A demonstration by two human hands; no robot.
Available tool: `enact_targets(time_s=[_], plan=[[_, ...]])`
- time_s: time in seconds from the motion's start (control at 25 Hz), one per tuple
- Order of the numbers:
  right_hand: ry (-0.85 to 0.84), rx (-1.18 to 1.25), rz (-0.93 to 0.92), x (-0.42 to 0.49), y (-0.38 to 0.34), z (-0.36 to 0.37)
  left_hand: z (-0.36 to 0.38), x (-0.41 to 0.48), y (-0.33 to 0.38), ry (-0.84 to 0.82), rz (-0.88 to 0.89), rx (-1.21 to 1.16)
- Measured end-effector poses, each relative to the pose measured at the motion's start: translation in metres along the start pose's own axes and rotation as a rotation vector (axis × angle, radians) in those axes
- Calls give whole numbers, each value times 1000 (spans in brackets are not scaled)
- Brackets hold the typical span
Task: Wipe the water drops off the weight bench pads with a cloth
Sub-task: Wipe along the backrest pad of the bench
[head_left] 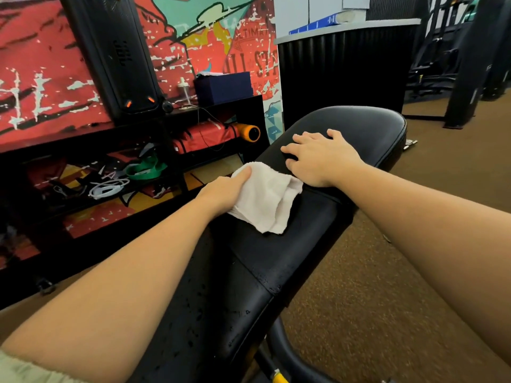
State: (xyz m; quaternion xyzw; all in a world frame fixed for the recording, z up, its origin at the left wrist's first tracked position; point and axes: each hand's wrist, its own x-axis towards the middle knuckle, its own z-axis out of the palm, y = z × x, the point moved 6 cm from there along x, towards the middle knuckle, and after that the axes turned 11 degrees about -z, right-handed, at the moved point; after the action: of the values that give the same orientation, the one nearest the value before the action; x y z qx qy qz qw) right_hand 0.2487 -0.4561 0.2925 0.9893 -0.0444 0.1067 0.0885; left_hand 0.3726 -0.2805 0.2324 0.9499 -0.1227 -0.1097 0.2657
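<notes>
Far left: a red, teal and white mural wall point(41, 78), with a tall black speaker point(110, 51) standing tilted in front of it. Below, on a low black rack point(83, 139): a coiled white cable point(107, 187), a green band point(146, 168), a red roll point(204, 136) beside an orange-ended cylinder point(249, 132). On top of the rack, a dark blue box point(224, 88).

Toward the middle, the left hand point(221, 192) at the left edge of the black weight bench, gripping a bunched white cloth point(265, 205). Thumb laid over the fabric; other fingers hidden behind the hand. Cloth pressed down on the upholstery about where the near pad point(276, 258) meets the far pad point(359, 125), loose corner trailing toward the camera. Water drops point(199, 316) scattered over the near pad, thickest on its left side and close to the camera.

Just right of the cloth, the right hand point(320, 158) palm-down on the far pad. Fingers straight and spread, holding nothing; heel of the hand touching the cloth's edge.

Further right: a black fluted counter point(345, 64) behind the bench, brown carpet point(387, 299) underfoot, and dark machine frames point(464, 64) at the far right edge.
</notes>
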Motion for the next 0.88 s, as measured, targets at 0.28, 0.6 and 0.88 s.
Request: enact_targets(time_s=[0.28,0.6,0.88], plan=[[16,-23,2,2,1,3,21,-73,-20,149,137,223],[3,-31,10,1,1,1,13,-60,5,70,254,200],[18,-35,24,-1,-2,0,37,-107,24,31,51,272]])
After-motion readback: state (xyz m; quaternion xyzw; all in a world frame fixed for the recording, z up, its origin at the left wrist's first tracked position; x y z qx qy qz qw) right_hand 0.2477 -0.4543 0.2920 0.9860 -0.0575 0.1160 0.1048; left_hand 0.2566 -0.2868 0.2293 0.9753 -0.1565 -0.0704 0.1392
